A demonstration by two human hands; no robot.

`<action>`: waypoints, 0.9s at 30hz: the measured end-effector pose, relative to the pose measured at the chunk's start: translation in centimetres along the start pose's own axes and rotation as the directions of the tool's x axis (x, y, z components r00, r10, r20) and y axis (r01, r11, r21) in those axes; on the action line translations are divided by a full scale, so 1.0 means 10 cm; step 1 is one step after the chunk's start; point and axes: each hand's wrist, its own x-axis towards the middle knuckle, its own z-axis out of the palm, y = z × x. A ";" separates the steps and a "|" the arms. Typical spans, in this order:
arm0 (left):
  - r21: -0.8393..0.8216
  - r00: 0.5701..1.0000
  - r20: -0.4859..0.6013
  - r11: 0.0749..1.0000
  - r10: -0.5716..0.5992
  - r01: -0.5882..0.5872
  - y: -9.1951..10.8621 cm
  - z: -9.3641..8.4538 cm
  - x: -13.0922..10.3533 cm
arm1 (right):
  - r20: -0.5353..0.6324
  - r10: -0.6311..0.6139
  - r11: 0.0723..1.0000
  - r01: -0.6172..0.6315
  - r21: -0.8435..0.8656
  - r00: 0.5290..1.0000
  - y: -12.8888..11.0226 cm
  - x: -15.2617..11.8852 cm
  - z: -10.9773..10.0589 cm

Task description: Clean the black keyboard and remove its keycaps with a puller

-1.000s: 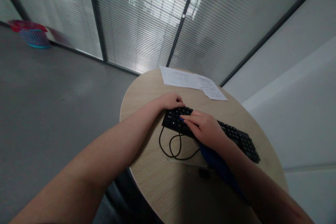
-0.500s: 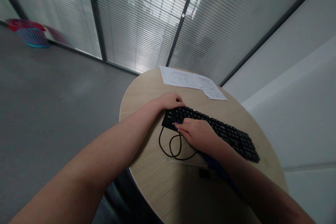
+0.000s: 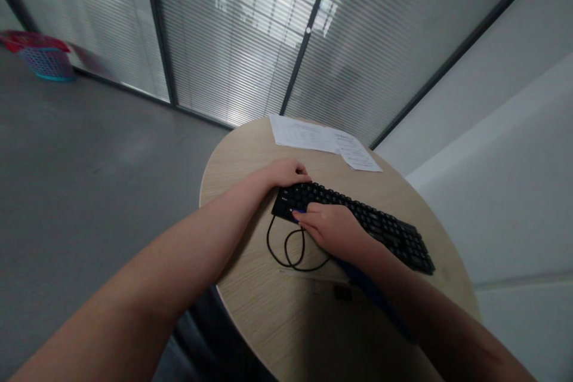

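A black keyboard (image 3: 385, 224) lies at a slant on the round wooden table (image 3: 242, 161). My left hand (image 3: 289, 172) is closed at its far left corner, fingers curled against the edge. Over the near left part of the keys, my right hand (image 3: 333, 227) presses down with its fingers together on a blue cloth (image 3: 297, 213). Most of that cloth is hidden under the hand. More blue material (image 3: 373, 292) shows along the underside of my right forearm. The keyboard's black cable (image 3: 286, 264) loops on the table in front of it.
Printed paper sheets (image 3: 308, 134) lie at the table's far edge. A small dark object (image 3: 342, 293) is on the near part, in shadow. Glass partitions with blinds (image 3: 224, 59) stand behind, a white wall to the right. A blue and red basket (image 3: 47, 62) sits on the floor at left.
The whole scene has shifted slightly left as the camera turned. Both hands keep nearly the same places on the keyboard.
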 end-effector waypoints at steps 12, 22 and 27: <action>-0.008 1.000 0.004 1.000 -0.006 0.006 -0.01 0.00 0.00 | -0.074 0.025 0.995 -0.018 0.095 0.997 0.10 -0.05 0.09; -0.015 0.999 0.039 1.000 -0.002 0.003 -0.01 0.01 0.02 | 0.059 0.014 0.997 -0.018 0.076 0.998 0.16 -0.06 0.03; 0.010 1.000 0.018 1.000 0.001 -0.001 -0.02 0.01 0.03 | 0.047 0.002 0.999 -0.005 0.054 0.999 0.09 0.03 0.04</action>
